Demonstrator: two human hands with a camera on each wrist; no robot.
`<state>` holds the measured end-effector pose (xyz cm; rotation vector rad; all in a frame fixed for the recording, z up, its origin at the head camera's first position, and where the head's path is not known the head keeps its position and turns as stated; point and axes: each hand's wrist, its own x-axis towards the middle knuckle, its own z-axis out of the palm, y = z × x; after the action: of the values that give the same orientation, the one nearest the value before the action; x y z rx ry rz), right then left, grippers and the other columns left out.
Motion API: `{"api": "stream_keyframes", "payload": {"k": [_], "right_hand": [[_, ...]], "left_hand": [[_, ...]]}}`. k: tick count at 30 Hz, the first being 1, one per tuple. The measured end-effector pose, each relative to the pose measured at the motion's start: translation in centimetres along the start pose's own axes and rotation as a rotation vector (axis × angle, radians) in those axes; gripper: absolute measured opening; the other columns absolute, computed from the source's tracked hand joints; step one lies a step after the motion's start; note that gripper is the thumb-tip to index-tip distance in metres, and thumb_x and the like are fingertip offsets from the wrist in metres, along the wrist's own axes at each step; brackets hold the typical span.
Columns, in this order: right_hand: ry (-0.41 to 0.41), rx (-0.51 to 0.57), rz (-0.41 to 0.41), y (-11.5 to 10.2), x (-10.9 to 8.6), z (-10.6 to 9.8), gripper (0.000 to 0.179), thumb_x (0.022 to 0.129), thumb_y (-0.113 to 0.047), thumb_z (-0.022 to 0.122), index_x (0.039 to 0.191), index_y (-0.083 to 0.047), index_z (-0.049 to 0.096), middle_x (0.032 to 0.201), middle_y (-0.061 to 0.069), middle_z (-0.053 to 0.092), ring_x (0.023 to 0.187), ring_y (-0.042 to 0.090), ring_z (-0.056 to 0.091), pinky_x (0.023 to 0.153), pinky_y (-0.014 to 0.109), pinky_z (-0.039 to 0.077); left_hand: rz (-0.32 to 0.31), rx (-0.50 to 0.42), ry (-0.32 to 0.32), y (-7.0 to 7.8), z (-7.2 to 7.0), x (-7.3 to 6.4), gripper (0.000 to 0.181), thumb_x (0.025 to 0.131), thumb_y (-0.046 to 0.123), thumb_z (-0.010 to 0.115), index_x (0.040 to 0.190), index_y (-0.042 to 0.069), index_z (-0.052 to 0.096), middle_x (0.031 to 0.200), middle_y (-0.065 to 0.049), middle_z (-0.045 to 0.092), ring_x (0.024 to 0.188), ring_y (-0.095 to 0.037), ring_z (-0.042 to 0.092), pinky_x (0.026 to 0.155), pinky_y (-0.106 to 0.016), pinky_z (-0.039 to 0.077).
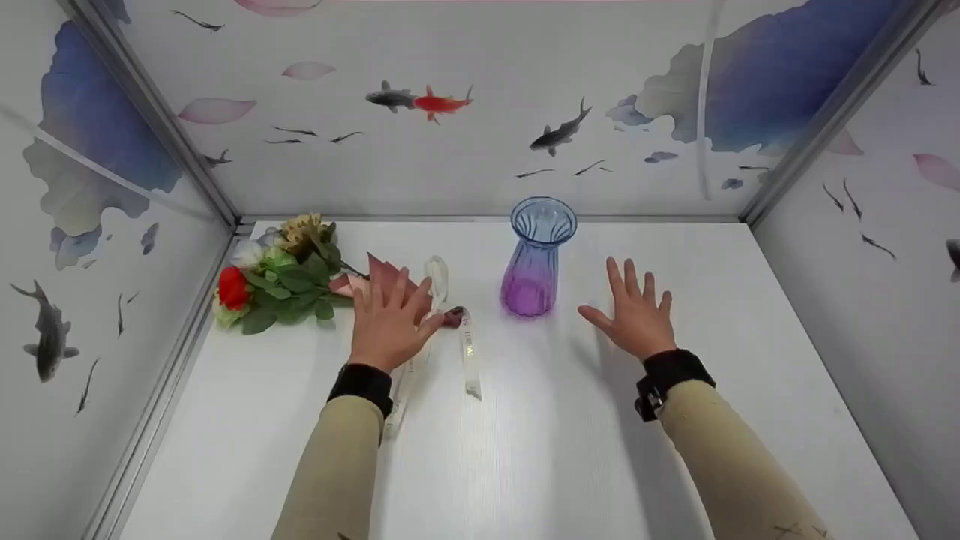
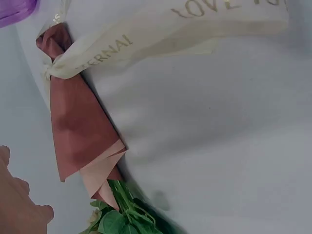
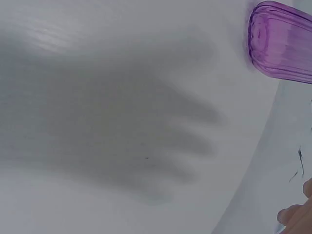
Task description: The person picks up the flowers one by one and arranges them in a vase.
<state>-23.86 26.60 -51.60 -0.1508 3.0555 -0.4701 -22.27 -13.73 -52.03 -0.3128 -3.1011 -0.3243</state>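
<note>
My left hand (image 1: 391, 322), fingers spread, is above the paper-wrapped end of a bouquet and holds nothing. Dusky pink wrapping paper (image 2: 80, 124) is gathered and tied with a cream ribbon (image 2: 105, 56) that carries gold lettering. Red, white and yellow flowers (image 1: 234, 289) with green leaves point to the left. Just right of the middle stands a glass vase (image 1: 529, 285), blue at the flared rim and purple at the base. To its right my right hand (image 1: 637, 319) hovers with fingers spread, its shadow falling on the table. Only fingertips of that hand show in the right wrist view.
The white table (image 1: 495, 465) is enclosed by a back wall (image 1: 465, 172) and two side walls printed with fish, petals and blue lotus leaves. Metal rails run along the wall corners. Loose ribbon ends trail over the table toward the front.
</note>
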Motion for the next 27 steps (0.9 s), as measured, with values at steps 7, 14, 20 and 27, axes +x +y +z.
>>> {"api": "stream_keyframes", "payload": {"k": [7,14,20,27], "right_hand": [[-0.03,0.073,-0.02,-1.6,0.4,0.5,0.107,0.094,-0.07,0.057,0.165,-0.017,-0.003,0.17,0.021,0.002,0.151,0.056,0.007,0.114,0.078,0.006],[-0.063,0.196,-0.022,-2.3,0.8,1.5,0.11,0.094,-0.065,0.062,0.165,-0.015,-0.005,0.17,0.02,0.002,0.151,0.055,0.011,0.116,0.075,0.012],[-0.1,0.353,-0.039,-3.3,1.1,1.9,0.109,0.095,-0.055,0.067,0.165,-0.013,-0.006,0.171,0.017,0.002,0.154,0.048,0.009,0.121,0.065,0.012],[-0.141,0.453,-0.051,-4.7,1.7,2.0,0.11,0.095,-0.057,0.066,0.164,-0.015,-0.009,0.172,0.012,-0.002,0.158,0.036,0.005,0.125,0.053,0.01]], "left_hand": [[0.013,0.02,-0.044,0.6,2.1,-0.6,0.07,0.101,0.07,0.037,0.162,0.036,0.029,0.169,-0.009,0.024,0.154,-0.048,0.012,0.12,-0.07,0.001],[0.012,-0.005,-0.083,1.1,4.1,-1.4,0.068,0.102,0.066,0.042,0.16,0.033,0.035,0.167,-0.009,0.03,0.155,-0.046,0.01,0.119,-0.071,0.007],[0.002,-0.055,-0.107,1.5,5.6,-1.8,0.068,0.101,0.062,0.047,0.16,0.031,0.035,0.17,-0.006,0.022,0.154,-0.048,0.011,0.119,-0.07,0.011],[-0.013,-0.069,-0.106,1.8,6.6,-2.0,0.069,0.1,0.06,0.051,0.16,0.028,0.037,0.17,-0.009,0.02,0.154,-0.048,0.015,0.119,-0.07,0.016]]}}
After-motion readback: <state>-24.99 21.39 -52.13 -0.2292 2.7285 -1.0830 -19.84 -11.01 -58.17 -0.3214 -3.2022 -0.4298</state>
